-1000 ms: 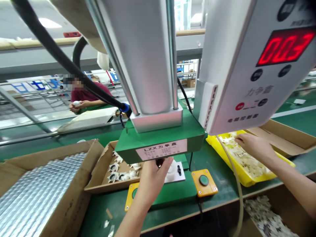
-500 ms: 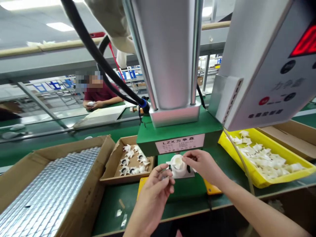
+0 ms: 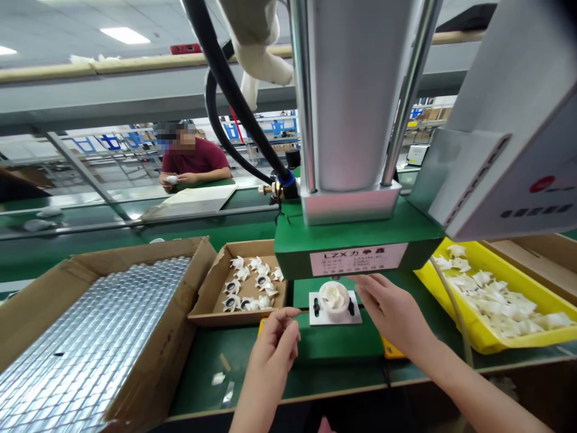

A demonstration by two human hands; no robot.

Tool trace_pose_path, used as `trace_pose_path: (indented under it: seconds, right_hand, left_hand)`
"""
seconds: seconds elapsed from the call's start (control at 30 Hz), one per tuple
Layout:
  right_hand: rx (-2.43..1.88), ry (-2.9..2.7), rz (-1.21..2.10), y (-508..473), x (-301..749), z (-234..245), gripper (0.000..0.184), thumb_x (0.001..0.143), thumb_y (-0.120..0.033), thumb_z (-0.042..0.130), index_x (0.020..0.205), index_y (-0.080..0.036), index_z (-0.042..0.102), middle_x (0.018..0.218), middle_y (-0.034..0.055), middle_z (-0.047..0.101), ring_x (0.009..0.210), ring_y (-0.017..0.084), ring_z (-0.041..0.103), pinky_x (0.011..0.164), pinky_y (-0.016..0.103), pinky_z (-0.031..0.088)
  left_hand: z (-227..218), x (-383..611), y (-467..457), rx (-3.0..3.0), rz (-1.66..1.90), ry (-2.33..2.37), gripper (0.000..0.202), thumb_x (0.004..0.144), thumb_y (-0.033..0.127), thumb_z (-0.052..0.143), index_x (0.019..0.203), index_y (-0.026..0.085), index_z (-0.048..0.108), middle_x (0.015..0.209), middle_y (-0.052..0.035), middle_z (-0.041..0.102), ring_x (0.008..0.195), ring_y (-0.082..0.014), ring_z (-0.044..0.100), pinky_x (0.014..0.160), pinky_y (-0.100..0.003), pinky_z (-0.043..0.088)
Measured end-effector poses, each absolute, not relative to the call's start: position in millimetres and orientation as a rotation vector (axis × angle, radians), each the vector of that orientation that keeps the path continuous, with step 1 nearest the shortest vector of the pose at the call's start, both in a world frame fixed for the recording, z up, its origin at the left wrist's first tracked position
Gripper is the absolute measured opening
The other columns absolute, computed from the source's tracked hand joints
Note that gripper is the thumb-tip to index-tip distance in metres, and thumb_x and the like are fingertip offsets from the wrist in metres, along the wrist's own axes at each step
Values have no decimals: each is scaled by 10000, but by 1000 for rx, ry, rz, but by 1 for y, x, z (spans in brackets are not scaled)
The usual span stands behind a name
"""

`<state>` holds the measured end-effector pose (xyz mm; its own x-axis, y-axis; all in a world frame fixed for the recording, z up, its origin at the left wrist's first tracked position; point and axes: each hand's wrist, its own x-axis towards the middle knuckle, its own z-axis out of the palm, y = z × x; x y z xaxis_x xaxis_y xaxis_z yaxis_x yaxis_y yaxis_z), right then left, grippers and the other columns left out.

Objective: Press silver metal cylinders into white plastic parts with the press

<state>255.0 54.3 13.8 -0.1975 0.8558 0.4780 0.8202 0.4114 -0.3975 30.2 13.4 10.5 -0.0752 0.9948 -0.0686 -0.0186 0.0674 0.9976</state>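
A white plastic impeller (image 3: 334, 297) sits in a round white holder (image 3: 346, 302) on a metal plate (image 3: 317, 319) under a green bench press (image 3: 356, 231). To the left of the plate is my left hand (image 3: 276, 343), its fingers loosely bent and the thumb apart from the index finger; nothing shows in it. My right hand (image 3: 394, 307) is just right of the holder, fingers stretched out and holding nothing visible. Its fingertips are near the underside of the press head.
A cardboard box (image 3: 153, 355) of silvery cylindrical pieces stands left. Beside it, a shallow carton (image 3: 205, 319) holds several impellers with dark rings. A yellow bin (image 3: 487, 343) of white impellers stands right. Across the bench, a person (image 3: 196, 159) handles a white part.
Both hands have drawn back from the holder, leaving the impeller in it. My right fingers have let go and straightened. The camera view has shifted left.
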Motion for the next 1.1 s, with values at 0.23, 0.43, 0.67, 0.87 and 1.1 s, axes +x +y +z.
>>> trace_pose_path:
  seconds: [0.23, 0.43, 0.67, 0.87, 1.1]
  right_hand:
    - [-1453, -2308, -92, 48, 255, 4, 444, 903, -121, 349, 1290, -324, 426, 895, -8, 589, 703, 162, 614, 594, 277, 432]
    - [-1352, -2147, -117, 40, 267, 1, 372, 935, -204, 364, 1289, -294, 434, 885, -1, 624, 697, 151, 615, 589, 276, 439]
    - [-1462, -2024, -220, 8, 312, -31, 277, 936, -304, 442, 1202, -269, 511, 1072, -3, 666, 892, 142, 657, 757, 247, 502]
    - [-1491, -2173, -363, -12, 325, -56, 298, 945, -293, 396, 1209, -240, 525, 1002, 31, 687, 811, 183, 674, 703, 308, 530]
    - [-1564, -2134, -211, -7, 316, -47, 246, 923, -296, 438, 1116, -247, 582, 1003, 45, 691, 821, 203, 676, 728, 331, 545]
  left_hand:
    - [0, 15, 12, 1635, 1083, 1622, 324, 859, 456, 472, 1042, 215, 587, 853, -30, 590, 740, -173, 567, 675, -293, 452]
    - [-4, -2, 8, 1874, 1008, 1766, 315, 889, 442, 423, 1044, 233, 600, 909, -45, 578, 849, -191, 581, 738, -302, 462]
    - [-21, -23, 0, 2219, 783, 1977, 353, 917, 439, 363, 1038, 260, 642, 866, -27, 567, 766, -172, 613, 715, -308, 459]
    - [-19, -18, -3, 2385, 566, 2114, 418, 934, 417, 297, 1071, 258, 659, 784, -24, 595, 706, -165, 618, 648, -268, 455]
    - [-17, -19, 2, 2091, 778, 2017, 336, 853, 448, 452, 1003, 264, 689, 862, -56, 643, 806, -220, 624, 725, -304, 465]
